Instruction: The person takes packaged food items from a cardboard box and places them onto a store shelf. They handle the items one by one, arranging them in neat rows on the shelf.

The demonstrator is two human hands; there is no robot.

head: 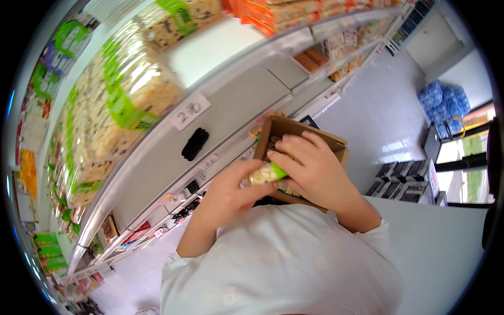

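Between my two hands, above an open cardboard box [338, 146], is a small clear packet of pale puffed snack [263, 174] with a green band. My left hand [230, 193] grips its left end between thumb and fingers. The fingers of my right hand [311, 169] close over the banded end. Inside the box, more pale packets show partly beneath my hands; most of the contents are hidden. The box sits close against the front of my white shirt [283, 256].
Large snack packs with green bands [130, 82] fill the shelf at upper left, behind a clear shelf lip with a handwritten tag [191, 111]. A black object [195, 144] lies on the lower shelf. Orange-ended packs [283, 13], boxes [409, 177] and blue-wrapped bottles [443, 102] stand farther off.
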